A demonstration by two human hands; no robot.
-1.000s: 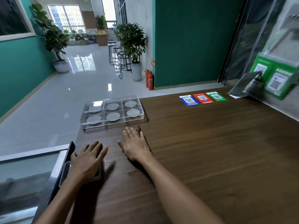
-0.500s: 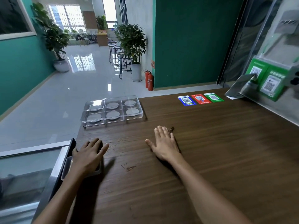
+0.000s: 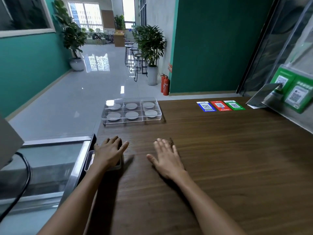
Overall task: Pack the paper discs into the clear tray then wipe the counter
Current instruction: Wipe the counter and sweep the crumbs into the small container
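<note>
Six round paper discs (image 3: pixel 131 115) fill the clear tray (image 3: pixel 132 110). Right hand (image 3: pixel 166 160) flat, fingers spread, on woodgrain counter (image 3: pixel 220 158). Left hand (image 3: pixel 110 152) lies open-palmed on a small clear container (image 3: pixel 103 164).

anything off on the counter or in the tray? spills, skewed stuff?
Nothing spilled or damaged. The clear tray holds one paper disc in each of its six cells, but it overhangs the counter at its far left corner. Something small and dark lies by the right hand; too blurred to identify.

place: shop/café counter | cues: payment qr cards (image 3: pixel 220 106), bar stools (image 3: pixel 135 61), wooden counter (image 3: pixel 220 158)
</note>
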